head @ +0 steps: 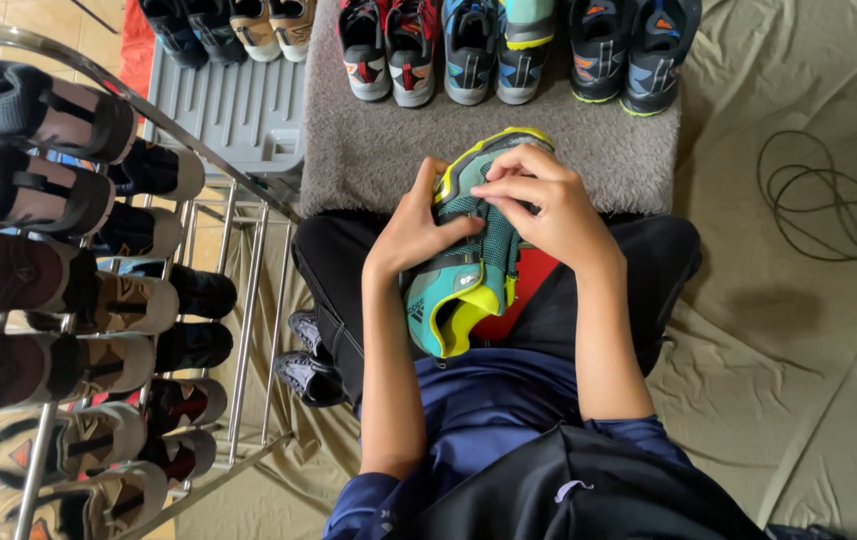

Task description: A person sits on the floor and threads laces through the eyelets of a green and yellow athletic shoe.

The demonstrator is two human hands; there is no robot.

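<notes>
A teal sneaker (459, 285) with yellow trim and a grey sole edge rests on my lap, toe pointing away from me. My left hand (411, 232) grips its left side near the laces. My right hand (549, 205) covers the toe end, fingers curled and pinching at the laces on top. Both hands touch the shoe; the front of it is partly hidden under my right hand.
Several pairs of sneakers (469, 50) line the far edge of a grey mat (369, 150). A metal shoe rack (239, 300) full of shoes stands at left. A grey plastic tray (234, 110) lies beyond it. Beige cloth (789, 330) and a black cable (829, 200) lie right.
</notes>
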